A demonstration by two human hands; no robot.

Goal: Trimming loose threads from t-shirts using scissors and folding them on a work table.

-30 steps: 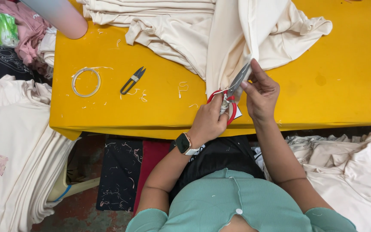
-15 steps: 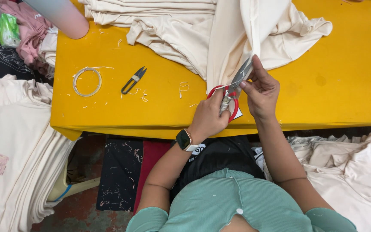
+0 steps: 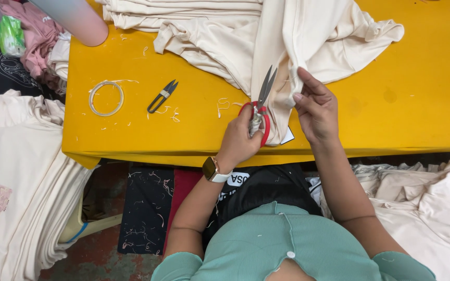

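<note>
At the near edge of the yellow table point(image 3: 417, 119), left hand point(image 3: 240, 140) is closed around red-handled scissors point(image 3: 260, 106), blades slightly parted, pointing up and away. Right hand point(image 3: 316, 106) pinches the cream garment point(image 3: 298, 47) beside them.

hidden: scissors point(image 3: 260, 106) handles inside left hand point(image 3: 240, 140); cut off: cream garment point(image 3: 308, 36) at top edge

The scene is viewed from a single head-worn camera, aimed almost straight down over the wearer's chest. The yellow table point(image 3: 417, 109) is seen from above at close range, its near edge crossing the middle of the frame. The floor and stacked cream garments point(image 3: 11, 171) are taken in at the left margin. No second view is provided.
</note>
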